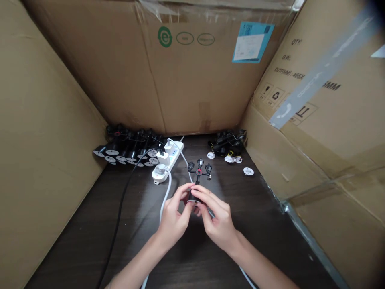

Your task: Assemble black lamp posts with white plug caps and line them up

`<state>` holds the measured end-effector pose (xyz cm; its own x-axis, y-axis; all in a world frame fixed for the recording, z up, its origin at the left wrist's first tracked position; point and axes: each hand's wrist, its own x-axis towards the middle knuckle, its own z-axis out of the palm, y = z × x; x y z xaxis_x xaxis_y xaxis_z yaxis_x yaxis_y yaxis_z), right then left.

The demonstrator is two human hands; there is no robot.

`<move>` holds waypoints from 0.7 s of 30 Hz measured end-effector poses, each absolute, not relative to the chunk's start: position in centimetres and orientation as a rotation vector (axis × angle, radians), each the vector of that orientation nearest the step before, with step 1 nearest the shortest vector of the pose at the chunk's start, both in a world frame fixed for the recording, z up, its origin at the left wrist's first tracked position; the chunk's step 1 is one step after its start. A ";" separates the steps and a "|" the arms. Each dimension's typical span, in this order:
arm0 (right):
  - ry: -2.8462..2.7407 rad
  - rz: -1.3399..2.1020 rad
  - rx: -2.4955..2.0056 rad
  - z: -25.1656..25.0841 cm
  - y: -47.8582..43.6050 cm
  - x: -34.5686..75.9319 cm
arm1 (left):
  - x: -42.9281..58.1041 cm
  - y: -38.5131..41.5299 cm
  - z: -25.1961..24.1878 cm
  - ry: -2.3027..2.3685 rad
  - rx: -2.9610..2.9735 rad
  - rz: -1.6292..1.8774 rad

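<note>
Between my two hands is a small black model street lamp [197,177], its several lantern heads pointing away from me and its round white-bottomed base toward me. My left hand [176,218] grips the base from the left, thumb at the white disc's edge. On the other side my right hand [217,214] is closed round the same base, fingers over the top and thumb by the disc. The fingers hide most of the base. Just beyond my left hand lies a white power strip [175,158] with several plugs and adapters in it.
Black lamps with white discs [129,148] are piled at the back left. More black lamp parts [230,140] with yellow wires lie at the back right, near a loose white disc [248,171]. Cardboard boxes [114,72] wall three sides. A black cable [118,216] crosses the dark table.
</note>
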<state>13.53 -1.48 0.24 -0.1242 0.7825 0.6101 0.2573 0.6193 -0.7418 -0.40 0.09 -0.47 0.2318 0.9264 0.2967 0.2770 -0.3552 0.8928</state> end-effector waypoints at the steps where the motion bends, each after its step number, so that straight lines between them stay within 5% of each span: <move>1: -1.683 0.562 -0.857 0.2 -1.5 13.5 | -0.3 0.0 -0.6 1.113 1.783 1.157; 21: -1.755 0.512 -0.842 0.5 -1.1 14.4 | -0.8 0.1 -0.3 0.990 1.918 1.039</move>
